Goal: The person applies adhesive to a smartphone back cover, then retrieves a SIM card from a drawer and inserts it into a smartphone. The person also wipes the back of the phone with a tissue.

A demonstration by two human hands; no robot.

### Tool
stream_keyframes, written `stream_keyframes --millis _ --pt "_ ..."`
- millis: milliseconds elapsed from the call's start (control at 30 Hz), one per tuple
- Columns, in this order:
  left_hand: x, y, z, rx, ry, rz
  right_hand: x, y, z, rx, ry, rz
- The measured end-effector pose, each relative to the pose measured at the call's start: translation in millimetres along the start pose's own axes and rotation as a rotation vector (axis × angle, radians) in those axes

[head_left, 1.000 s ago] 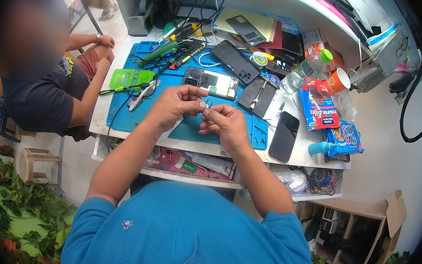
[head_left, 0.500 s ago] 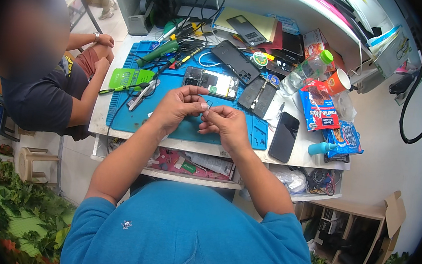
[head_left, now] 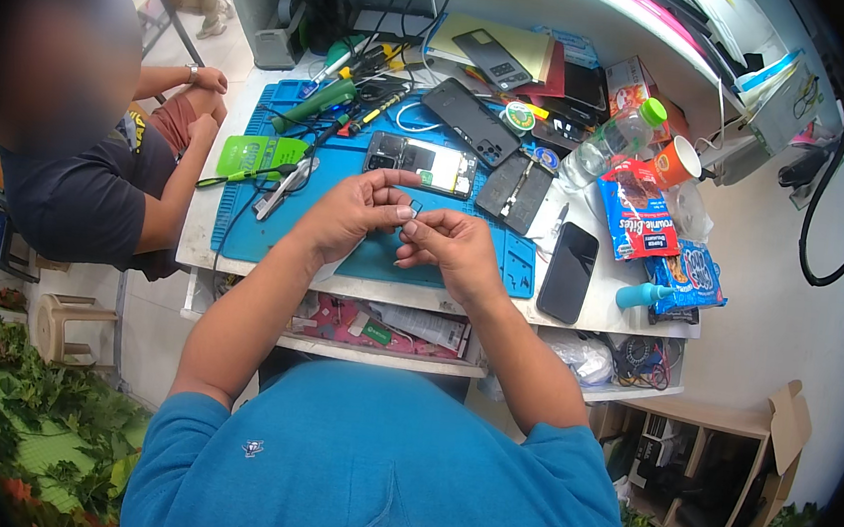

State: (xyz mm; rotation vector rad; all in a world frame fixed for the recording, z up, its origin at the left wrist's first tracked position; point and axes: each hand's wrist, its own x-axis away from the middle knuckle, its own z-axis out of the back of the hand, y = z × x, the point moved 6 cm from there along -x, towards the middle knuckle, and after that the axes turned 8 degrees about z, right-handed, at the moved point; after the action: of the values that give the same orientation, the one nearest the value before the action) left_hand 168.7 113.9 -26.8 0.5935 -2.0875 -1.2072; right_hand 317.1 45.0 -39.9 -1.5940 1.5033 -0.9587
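A small dark-rimmed square piece point(head_left: 416, 206) is pinched between both hands above the blue repair mat point(head_left: 274, 236). My left hand point(head_left: 361, 213) holds it between thumb and fingers, with the index finger stretched over it. My right hand point(head_left: 448, 251) meets it from the right, thumb and index fingertip closed at its lower edge. Below my left palm shows a pale strip point(head_left: 340, 259), partly hidden. Just beyond the hands lies an opened phone point(head_left: 440, 168) with its inside exposed. A dark phone part point(head_left: 515, 193) rests to its right.
A black phone point(head_left: 569, 273) lies at the right front, near snack packets point(head_left: 637, 212), a plastic bottle point(head_left: 608, 147) and a paper cup point(head_left: 677, 162). Screwdrivers, cables and tweezers point(head_left: 283, 191) crowd the left. An open drawer point(head_left: 386, 331) sits below the edge. Another person point(head_left: 98, 175) sits at left.
Both hands have shifted very slightly, still pinching the small piece. The pale strip now shows more below my left palm.
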Motion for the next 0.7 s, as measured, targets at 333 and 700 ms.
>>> stream_keyframes --millis 333,700 --pt "-2.7 -3.5 -1.1 -0.351 0.170 -0.206 -0.5 1.1 -0.2 0.092 0.030 0.027" --pt "10.4 8.5 0.2 -0.133 -0.041 0.026 0.5 -5.6 3.3 0.004 -0.008 -0.143"
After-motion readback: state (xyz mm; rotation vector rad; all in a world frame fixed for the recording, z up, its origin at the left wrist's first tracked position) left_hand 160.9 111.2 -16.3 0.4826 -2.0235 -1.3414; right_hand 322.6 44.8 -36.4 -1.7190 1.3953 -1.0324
